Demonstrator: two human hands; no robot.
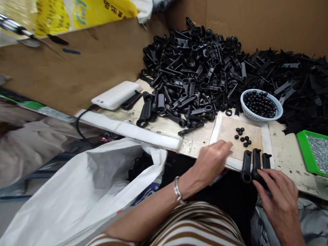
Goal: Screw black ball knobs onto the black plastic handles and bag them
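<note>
a worker's right hand (279, 193) pinches the round near end of the middle handle (256, 159), one of three set side by side at the edge of a worktable (287, 160). the left hand (212, 159), blurred, hangs by the table's edge with its fingers drawn together; whether it grips anything cannot be told. of the row, the left handle (246, 165) shows an open hole at its near end, so it looks unfinished; the right handle (266, 160) is partly hidden by fingers and cannot be judged. a few loose black knobs (242, 139) lie on a pale mat (229, 128) just beyond, with many more in a blue basket (262, 118). the bulk of the work seems left: a great heap of black handles (205, 68) fills the back of the table. black pieces (140, 167) show inside a white sack (77, 184) below, but whether they are finished is unclear.
</note>
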